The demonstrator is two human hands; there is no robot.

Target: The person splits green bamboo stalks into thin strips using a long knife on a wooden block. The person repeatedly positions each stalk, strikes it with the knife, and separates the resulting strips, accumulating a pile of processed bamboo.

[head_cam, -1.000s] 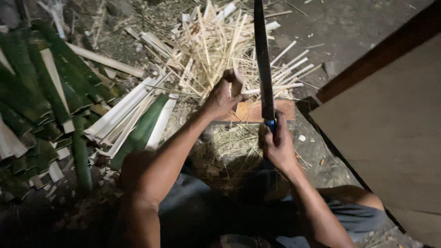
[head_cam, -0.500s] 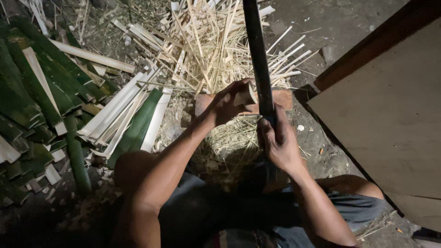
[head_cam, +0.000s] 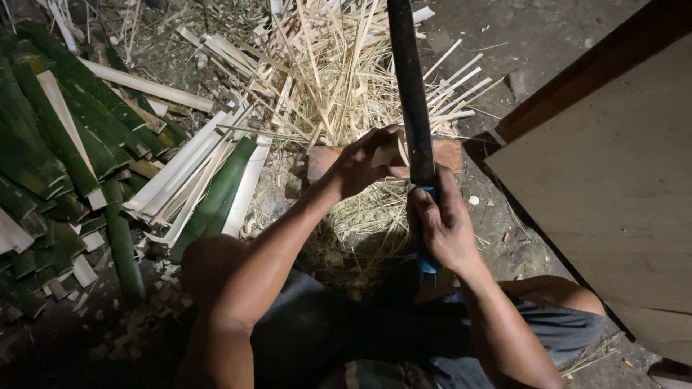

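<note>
My right hand grips the blue handle of a long dark blade that points away from me, up past the top of the view. My left hand is closed on a thin pale bamboo sliver held against the blade, over a reddish wooden block. Beyond the block lies a heap of thin split bamboo strips. My bare knees and dark shorts fill the bottom of the view.
Green split bamboo slats and pale wider slats are piled on the dirt ground at the left. A large brown board leans at the right. Shavings and straw-like scraps litter the ground around the block.
The view has tilted so the block and both hands sit nearer the centre. My left hand has closed in toward the blade, and the blade stands more upright.
</note>
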